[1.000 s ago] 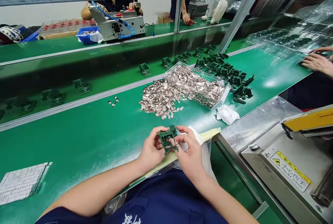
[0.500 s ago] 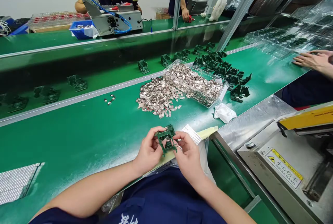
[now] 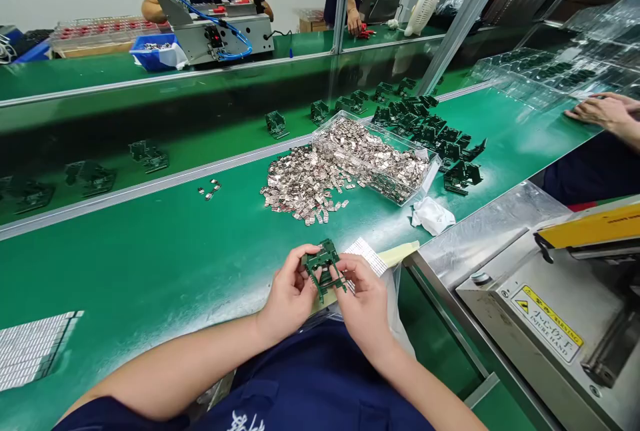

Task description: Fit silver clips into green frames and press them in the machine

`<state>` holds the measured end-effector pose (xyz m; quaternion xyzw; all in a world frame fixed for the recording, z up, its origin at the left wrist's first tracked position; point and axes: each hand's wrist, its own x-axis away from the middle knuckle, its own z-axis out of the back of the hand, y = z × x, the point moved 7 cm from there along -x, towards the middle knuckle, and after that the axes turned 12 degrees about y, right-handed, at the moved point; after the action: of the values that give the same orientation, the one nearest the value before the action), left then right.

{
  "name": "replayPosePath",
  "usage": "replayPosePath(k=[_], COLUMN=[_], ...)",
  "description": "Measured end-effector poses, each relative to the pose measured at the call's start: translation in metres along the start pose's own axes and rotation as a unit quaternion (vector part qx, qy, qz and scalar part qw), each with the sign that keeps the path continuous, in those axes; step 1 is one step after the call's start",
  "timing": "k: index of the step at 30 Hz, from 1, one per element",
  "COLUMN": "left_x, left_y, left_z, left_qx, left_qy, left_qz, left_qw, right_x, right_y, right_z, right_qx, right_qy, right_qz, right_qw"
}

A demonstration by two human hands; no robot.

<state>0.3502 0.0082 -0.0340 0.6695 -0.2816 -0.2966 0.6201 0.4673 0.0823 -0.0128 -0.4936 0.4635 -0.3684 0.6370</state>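
Both my hands grip one dark green plastic frame [image 3: 324, 261] with prongs toward me, held above the table's near edge. My left hand [image 3: 293, 291] closes on its left side, thumb at the front. On the opposite side, my right hand [image 3: 364, 294] pinches it between thumb and fingers. Beyond them lies a heap of small silvery metal pieces [image 3: 300, 184], beside a clear plastic box [image 3: 425, 181] full of the same pieces. Several more green frames [image 3: 460, 174] are piled to the right of the box. Whether a metal piece sits inside the held frame, I cannot tell.
A crumpled white tissue [image 3: 433, 216] lies near the box. At right stands a machine with a warning label [image 3: 547, 324]; a co-worker's hands [image 3: 603, 111] rest farther back. White label sheets [image 3: 37, 349] lie at left. A metal post [image 3: 463, 24] slants at the back.
The green frame has turned slightly in my fingers and shifted a little to the right. Both hands keep their hold on it.
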Motion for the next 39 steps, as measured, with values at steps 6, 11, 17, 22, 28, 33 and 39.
replayPosePath(k=[6, 11, 17, 22, 28, 33, 39], left_x=[0.001, -0.003, -0.001, 0.005, -0.008, -0.013, -0.008], left_y=[0.000, 0.005, 0.010, 0.014, 0.013, 0.009, 0.006], left_z=[0.000, 0.001, 0.003, -0.006, -0.040, -0.060, -0.060], left_qx=[-0.003, -0.011, -0.025, -0.040, -0.016, -0.004, -0.013], left_qy=[0.010, 0.031, 0.032, -0.017, -0.081, -0.085, -0.090], left_qz=[0.001, -0.010, -0.028, -0.042, -0.027, -0.040, -0.048], left_qw=[1.000, 0.999, 0.999, 0.998, 0.996, 0.996, 0.995], right_x=[0.001, 0.001, 0.004, 0.012, 0.024, 0.034, 0.029], right_y=[0.005, 0.012, 0.015, 0.013, 0.030, 0.075, 0.085], right_z=[-0.004, -0.010, -0.012, 0.003, 0.079, 0.082, 0.055], right_qx=[-0.024, -0.100, -0.117, -0.118, -0.003, 0.034, -0.016], right_qy=[0.019, 0.027, 0.034, 0.044, 0.166, 0.072, 0.048], right_qz=[-0.033, -0.105, -0.162, -0.160, -0.114, -0.176, -0.168], right_qw=[0.999, 0.989, 0.979, 0.979, 0.980, 0.981, 0.985])
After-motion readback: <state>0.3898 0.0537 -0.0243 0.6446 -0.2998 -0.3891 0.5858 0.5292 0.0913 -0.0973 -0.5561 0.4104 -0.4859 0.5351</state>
